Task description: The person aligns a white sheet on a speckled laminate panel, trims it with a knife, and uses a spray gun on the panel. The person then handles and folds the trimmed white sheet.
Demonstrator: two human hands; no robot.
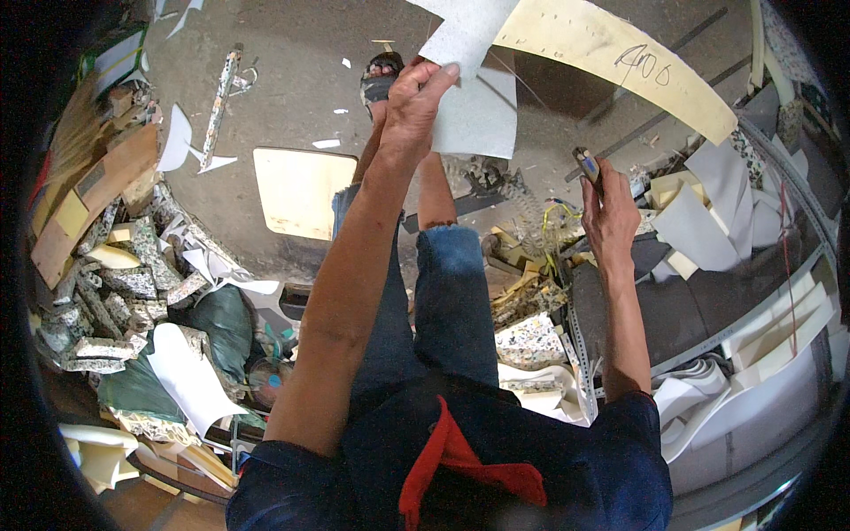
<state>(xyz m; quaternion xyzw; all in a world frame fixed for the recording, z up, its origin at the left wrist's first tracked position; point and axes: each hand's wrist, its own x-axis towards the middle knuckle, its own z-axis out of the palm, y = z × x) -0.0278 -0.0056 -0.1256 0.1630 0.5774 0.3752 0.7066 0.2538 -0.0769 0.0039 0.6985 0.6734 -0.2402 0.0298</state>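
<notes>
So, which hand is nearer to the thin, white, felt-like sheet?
Left. The left hand pinches the sheet at its left edge; the right hand is apart from it, lower and to the right in the picture, holding a short, slim, grey-brown tool.

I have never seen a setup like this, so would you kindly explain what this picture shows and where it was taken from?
There is no machine here: a person works bare-handed. The single picture comes from a fisheye camera worn on the head, looking down, which is why straight edges bend toward the rim. The left hand grips a pale sheet. The right hand holds a short tool, whose exact kind I cannot tell. A yellow strip with handwriting runs across the upper right. On the grey floor lie a cream board and a speckled bar; speckled offcuts are heaped at the left.
</notes>
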